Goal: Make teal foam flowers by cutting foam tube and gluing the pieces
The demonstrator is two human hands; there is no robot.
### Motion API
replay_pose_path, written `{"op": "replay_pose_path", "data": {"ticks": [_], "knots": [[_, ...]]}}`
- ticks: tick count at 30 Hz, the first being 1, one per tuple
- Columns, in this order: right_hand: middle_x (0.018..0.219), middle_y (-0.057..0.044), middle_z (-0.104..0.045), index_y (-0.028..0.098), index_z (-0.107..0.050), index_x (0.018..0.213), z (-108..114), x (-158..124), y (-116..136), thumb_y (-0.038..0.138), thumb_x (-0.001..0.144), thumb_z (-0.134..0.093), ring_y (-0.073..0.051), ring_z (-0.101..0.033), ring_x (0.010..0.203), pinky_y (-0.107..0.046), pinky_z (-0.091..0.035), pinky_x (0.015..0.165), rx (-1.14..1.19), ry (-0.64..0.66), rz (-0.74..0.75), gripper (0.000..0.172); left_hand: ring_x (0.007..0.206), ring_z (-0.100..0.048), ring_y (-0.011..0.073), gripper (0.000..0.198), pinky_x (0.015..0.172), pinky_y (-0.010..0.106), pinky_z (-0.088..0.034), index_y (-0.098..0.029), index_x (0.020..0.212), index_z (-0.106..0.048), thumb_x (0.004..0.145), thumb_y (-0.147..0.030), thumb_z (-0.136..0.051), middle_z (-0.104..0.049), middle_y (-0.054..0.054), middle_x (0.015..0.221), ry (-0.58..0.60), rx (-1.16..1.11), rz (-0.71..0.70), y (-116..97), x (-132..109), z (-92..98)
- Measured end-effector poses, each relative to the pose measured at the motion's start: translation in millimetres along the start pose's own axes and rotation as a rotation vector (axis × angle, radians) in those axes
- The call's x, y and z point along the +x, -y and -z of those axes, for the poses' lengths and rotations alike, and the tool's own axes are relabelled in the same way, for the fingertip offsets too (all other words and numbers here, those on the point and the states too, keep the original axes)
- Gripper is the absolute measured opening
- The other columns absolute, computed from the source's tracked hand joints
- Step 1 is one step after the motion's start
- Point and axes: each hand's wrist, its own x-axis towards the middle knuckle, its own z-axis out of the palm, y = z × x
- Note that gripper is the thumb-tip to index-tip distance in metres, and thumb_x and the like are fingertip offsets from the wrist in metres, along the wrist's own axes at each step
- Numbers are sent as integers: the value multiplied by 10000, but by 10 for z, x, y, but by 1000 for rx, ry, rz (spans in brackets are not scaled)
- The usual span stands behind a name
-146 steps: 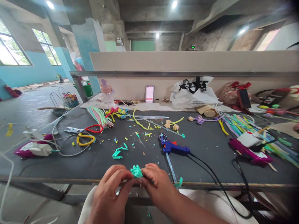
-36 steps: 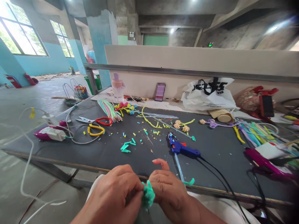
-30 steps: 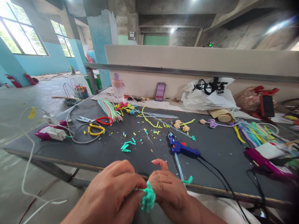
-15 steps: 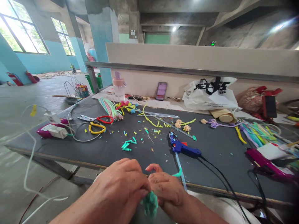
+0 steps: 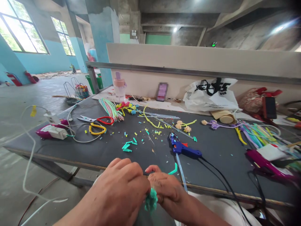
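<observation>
Both my hands meet just in front of the near edge of the dark table (image 5: 211, 150). My left hand (image 5: 117, 194) is closed, its fingers curled over a fuzzy teal pipe-cleaner flower (image 5: 150, 201). My right hand (image 5: 168, 191) is closed on the same flower from the right, index finger raised a little. A loose teal stem end (image 5: 173, 171) sticks up past my right hand. The flower's upper part is hidden between my fingers.
A blue glue gun (image 5: 183, 150) with a black cord lies just beyond my right hand. Teal cut pieces (image 5: 127, 147), red scissors (image 5: 98, 119), yellow scissors (image 5: 97, 129), pipe-cleaner bundles (image 5: 110, 108), a white bag (image 5: 211, 94), a pink bottle (image 5: 119, 88) and purple chargers (image 5: 53, 131) lie around.
My hands have dropped lower and closer to me. The left hand now covers more of the teal flower, and the loose stem end has swung up and left.
</observation>
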Motion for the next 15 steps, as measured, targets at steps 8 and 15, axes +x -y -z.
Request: {"op": "replay_pose_path", "data": {"ticks": [8, 15], "knots": [[596, 56, -500, 195, -437, 636, -11, 5, -22, 388, 970, -289, -71, -491, 580, -310, -365, 888, 10, 48, -7, 413, 624, -438, 144, 150, 604, 276, -320, -211, 668, -511, 762, -119, -438, -549, -10, 708, -108, 63, -138, 68, -13, -101], [635, 46, -511, 202, -451, 684, -8, -27, -23, 281, 954, -291, -73, -513, 616, -312, -350, 907, -45, 57, 3, 323, 676, -473, 154, 121, 646, 281, -346, -208, 698, -548, 779, -153, -476, -580, 1, 741, -26, 114, -106, 4, -16, -15]]}}
